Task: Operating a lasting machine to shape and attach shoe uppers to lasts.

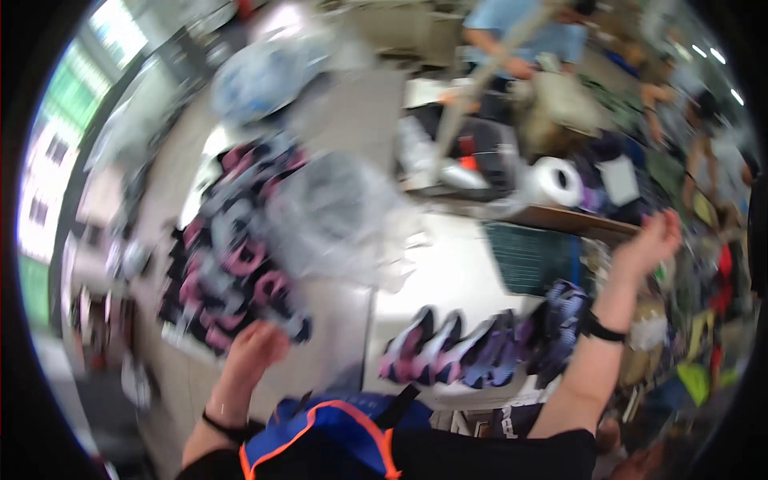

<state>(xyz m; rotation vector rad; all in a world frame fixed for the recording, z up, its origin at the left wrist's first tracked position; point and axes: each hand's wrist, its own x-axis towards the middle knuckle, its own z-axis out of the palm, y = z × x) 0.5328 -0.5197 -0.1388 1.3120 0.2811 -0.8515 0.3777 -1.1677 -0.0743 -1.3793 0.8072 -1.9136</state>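
Observation:
My left hand point(260, 346) is low at the near end of a heap of pink, grey and black shoe uppers point(244, 256). Its fingers are smeared by motion, so whether it grips one is unclear. Out to the right, my right hand point(656, 238) is raised past the edge of the white table point(448, 260). Its fingers look loosely apart, and nothing shows in them. Between my arms, several shoe uppers in pink, white and purple point(436, 352) stand in a row on the table. Darker patterned uppers point(560, 324) lie close to my right forearm.
A clear plastic bag point(336, 212) lies beside the heap, with a bulging bag point(268, 76) behind it. A green ruled board point(534, 260) lies below a shelf edge point(560, 218) bearing a white roll point(556, 182). Across the table, a person in light blue point(524, 36) works.

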